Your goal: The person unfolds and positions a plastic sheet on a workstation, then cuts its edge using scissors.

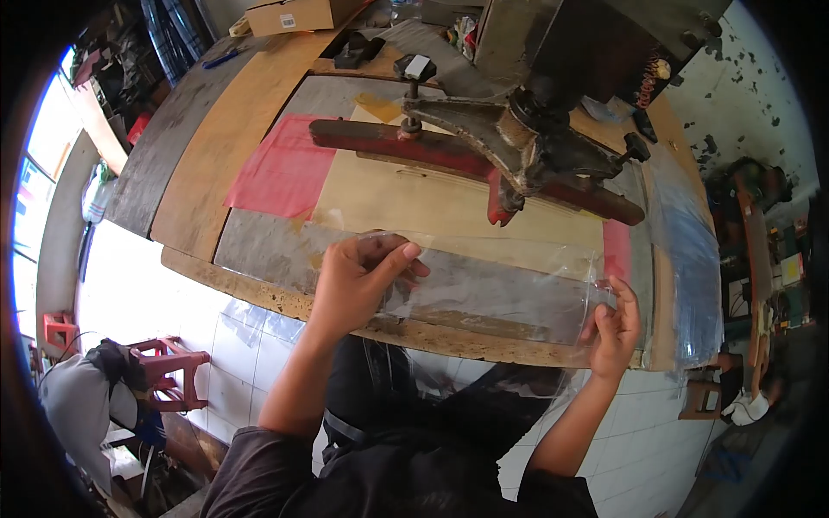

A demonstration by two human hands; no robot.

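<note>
A clear plastic sheet (492,281) spans the space between my two hands, above the front edge of the worktable. My left hand (367,272) pinches its left end between thumb and fingers. At the sheet's right end, my right hand (613,324) has its fingers curled around the edge. Just beyond the sheet is a machine with a long red and dark metal bar (440,148), set over a cream-coloured sheet (389,203) on the table. A pink-red sheet (281,168) lies at the cream sheet's left.
A cardboard box (294,15) sits at the table's far edge, with a blue pen-like item (221,59) at the far left. Stacked clear plastic (686,268) hangs over the right side. Red stools (173,371) stand on the floor at left. Part of another person shows far right.
</note>
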